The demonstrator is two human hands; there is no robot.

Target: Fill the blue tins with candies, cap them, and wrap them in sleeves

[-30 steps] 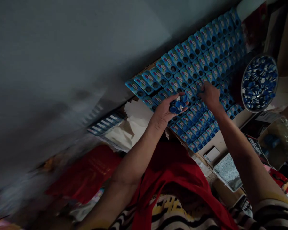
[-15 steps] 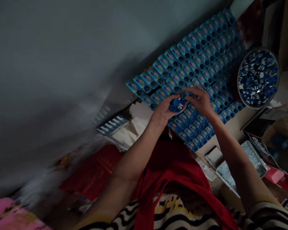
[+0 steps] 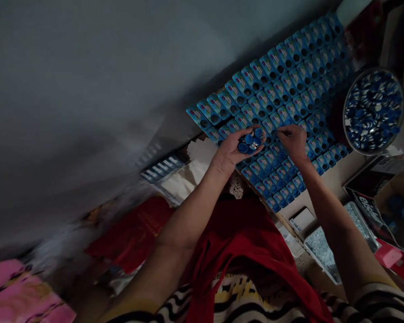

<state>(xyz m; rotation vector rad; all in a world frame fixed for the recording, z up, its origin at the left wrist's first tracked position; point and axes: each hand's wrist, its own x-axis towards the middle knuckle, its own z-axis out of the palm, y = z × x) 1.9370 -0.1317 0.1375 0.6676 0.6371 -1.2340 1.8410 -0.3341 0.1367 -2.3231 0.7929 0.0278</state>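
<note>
My left hand (image 3: 226, 154) is cupped palm up, holding a small pile of round blue discs (image 3: 251, 141), some with silvery faces. To its right, my right hand (image 3: 294, 142) is closed in a pinch over rows of blue printed rectangular pieces (image 3: 235, 92). Whatever lies between those fingertips is too small and dark to make out. Each printed piece has a round spot at one end; the spots look dark in the upper rows and bright blue in the lower rows.
A round bowl (image 3: 370, 154) of blue and silvery discs stands at the right. Below it are a black printed box (image 3: 370, 204) and a clear tray of pale blue bits (image 3: 323, 251). A grey wall (image 3: 87, 80) fills the left. White paper (image 3: 202, 152) lies left of the rows.
My right hand has moved away from the pile in my left palm, rightward over the printed rows, its fingers now pinched. My left hand stays cupped around the discs. The view has shifted slightly.
</note>
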